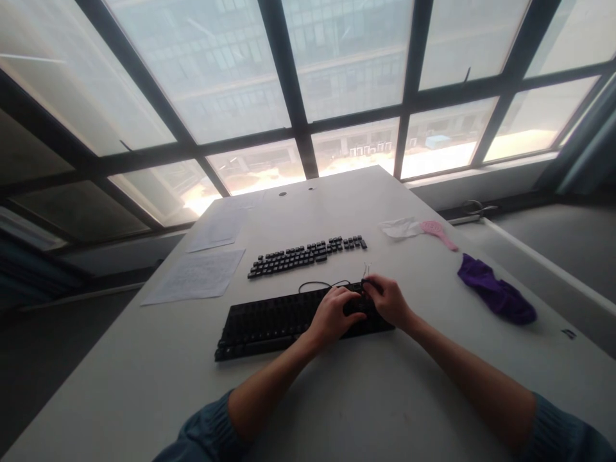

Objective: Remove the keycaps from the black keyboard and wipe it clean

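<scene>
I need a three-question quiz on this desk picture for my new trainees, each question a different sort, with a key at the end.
1. Multiple choice: what lies on the left side of the table, as the person sees it?
A) a purple cloth
B) sheets of paper
C) a pink brush

2. True or false: the loose keys lie beyond the keyboard, on the side away from the person.

3. Short answer: which hand holds the thin wire tool?

Key:
1. B
2. True
3. The right hand; the wires stick up from its fingers.
</scene>
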Action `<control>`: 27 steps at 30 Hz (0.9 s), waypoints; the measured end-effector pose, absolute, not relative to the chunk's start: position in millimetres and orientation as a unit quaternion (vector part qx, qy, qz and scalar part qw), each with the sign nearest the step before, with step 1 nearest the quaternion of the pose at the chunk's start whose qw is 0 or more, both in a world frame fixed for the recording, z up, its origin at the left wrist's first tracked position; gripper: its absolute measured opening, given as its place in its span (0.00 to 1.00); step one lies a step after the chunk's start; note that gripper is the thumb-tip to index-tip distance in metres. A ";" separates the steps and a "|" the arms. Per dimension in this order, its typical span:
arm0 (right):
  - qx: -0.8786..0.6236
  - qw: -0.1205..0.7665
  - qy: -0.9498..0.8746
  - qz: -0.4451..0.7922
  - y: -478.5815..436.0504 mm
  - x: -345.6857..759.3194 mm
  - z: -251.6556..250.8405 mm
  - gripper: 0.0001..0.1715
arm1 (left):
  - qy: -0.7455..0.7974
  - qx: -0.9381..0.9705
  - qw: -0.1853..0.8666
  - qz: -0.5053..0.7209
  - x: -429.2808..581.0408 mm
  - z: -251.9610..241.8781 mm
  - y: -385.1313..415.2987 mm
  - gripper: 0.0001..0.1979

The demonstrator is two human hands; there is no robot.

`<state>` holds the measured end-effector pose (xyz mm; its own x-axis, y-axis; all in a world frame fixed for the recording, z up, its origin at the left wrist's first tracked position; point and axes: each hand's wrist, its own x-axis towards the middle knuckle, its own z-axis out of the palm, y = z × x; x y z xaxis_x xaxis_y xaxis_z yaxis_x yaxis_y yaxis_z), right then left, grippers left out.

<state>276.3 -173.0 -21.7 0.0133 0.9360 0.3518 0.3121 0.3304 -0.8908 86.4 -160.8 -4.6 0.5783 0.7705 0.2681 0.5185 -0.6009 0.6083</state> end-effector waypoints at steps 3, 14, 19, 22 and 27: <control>-0.492 0.492 -0.649 0.307 -170.7 276.4 -20.5 0.12 | 0.372 0.858 0.241 0.261 86.4 -6.3 -160.2 0.18; -0.399 0.493 -0.738 0.230 -190.5 271.8 -21.3 0.10 | 0.361 0.874 0.214 0.246 87.7 -8.4 -158.7 0.07; -0.451 0.546 -0.662 0.245 -189.0 271.6 -28.2 0.07 | 0.383 0.873 0.190 0.235 91.4 -7.1 -162.0 0.06; -0.473 0.563 -0.607 0.300 -188.5 272.0 -29.5 0.08 | 0.384 0.870 0.183 0.249 93.4 -6.3 -164.9 0.04; -0.471 0.568 -0.606 0.296 -189.6 273.0 -28.8 0.10 | 0.361 0.873 0.181 0.274 92.9 -4.7 -167.3 0.05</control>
<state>273.0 -189.6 -28.8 0.0904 0.9075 0.4101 0.2356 0.3807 -0.8942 92.9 -167.3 -4.7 0.5894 0.7293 0.3476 0.5310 -0.6740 0.5136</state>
